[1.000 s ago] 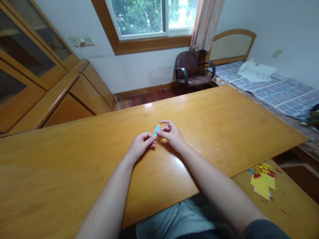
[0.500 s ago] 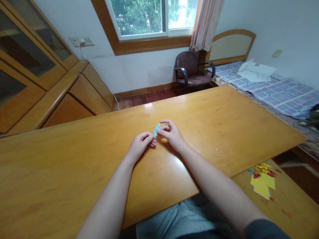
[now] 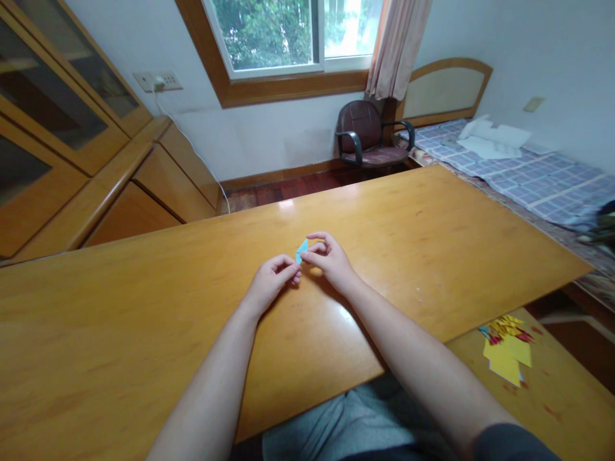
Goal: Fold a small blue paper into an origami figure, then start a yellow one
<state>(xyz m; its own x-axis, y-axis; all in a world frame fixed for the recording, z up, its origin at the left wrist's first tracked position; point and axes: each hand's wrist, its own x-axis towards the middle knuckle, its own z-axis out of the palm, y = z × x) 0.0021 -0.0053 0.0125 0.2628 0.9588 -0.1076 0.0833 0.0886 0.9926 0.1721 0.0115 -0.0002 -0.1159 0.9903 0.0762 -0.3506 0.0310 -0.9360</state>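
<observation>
Between my two hands is a small folded piece of light blue paper (image 3: 302, 248), held just above the wooden table (image 3: 144, 320). My left hand (image 3: 275, 282) pinches its lower end between thumb and fingers. From the other side, my right hand (image 3: 330, 259) grips the paper's right edge with thumb and bent fingers, its index finger reaching toward the top tip. The fingers cover part of the folds.
On a lower surface at my right lie yellow paper sheets (image 3: 507, 355) and a pile of folded yellow and red pieces (image 3: 507, 330). A brown armchair (image 3: 362, 131) and a bed (image 3: 538, 173) stand beyond the table; a wooden cabinet (image 3: 163, 179) is at left.
Both hands keep their hold on the blue paper. Slightly less of its lower end shows now, with the left fingertips a little higher on it.
</observation>
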